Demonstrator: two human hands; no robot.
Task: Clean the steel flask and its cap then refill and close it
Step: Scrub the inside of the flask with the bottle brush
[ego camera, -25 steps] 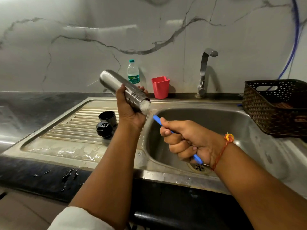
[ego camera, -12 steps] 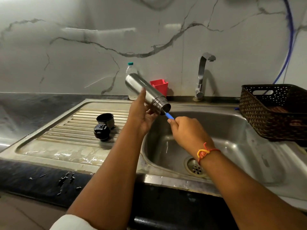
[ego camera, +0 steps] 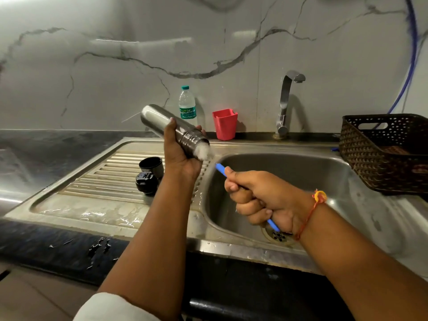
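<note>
The left hand is holding the steel flask tilted over the sink's left rim, mouth pointing down and right, the grip wrapping round its neck end. Something white is filling the mouth; whether it is foam or bristles is unclear. The right hand is clenching a blue brush handle in a tight fist over the basin. Left of the flask, a black cap and a black stopper are sitting together on the ribbed drainboard.

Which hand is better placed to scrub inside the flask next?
The right hand: it grips the blue brush handle, aimed at the flask mouth. The left hand is busy holding the flask.
</note>
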